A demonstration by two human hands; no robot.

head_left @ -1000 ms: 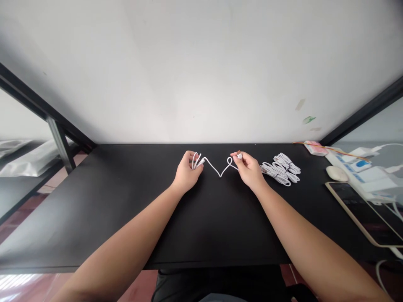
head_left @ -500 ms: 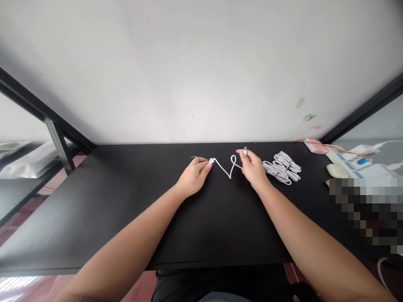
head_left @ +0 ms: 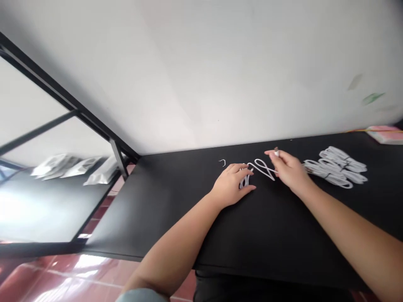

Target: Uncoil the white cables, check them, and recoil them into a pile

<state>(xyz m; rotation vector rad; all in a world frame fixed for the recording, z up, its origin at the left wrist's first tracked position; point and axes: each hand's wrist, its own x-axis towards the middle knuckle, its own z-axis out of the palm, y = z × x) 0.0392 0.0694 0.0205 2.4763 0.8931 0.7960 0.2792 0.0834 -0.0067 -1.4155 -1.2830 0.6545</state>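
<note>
A white cable [head_left: 262, 168] lies looped on the black table [head_left: 176, 209] between my two hands. My left hand [head_left: 232, 184] is curled over one end of it, with coils showing under the fingers. My right hand [head_left: 289, 169] pinches the other end, and the plug tip sticks up above the fingertips. A tiny white twist tie [head_left: 223, 162] rests on the table just beyond my left hand.
Several bundled white cables [head_left: 336, 171] lie in a pile to the right of my right hand. A pink packet [head_left: 384, 134] sits at the far right by the white wall. To the left, a black frame [head_left: 116, 155] and a lower shelf with white bags [head_left: 66, 167].
The view has swung to the left. My hands have come closer together, and the cable between them is gathered into shorter loops. The phone and mouse on the right are out of view.
</note>
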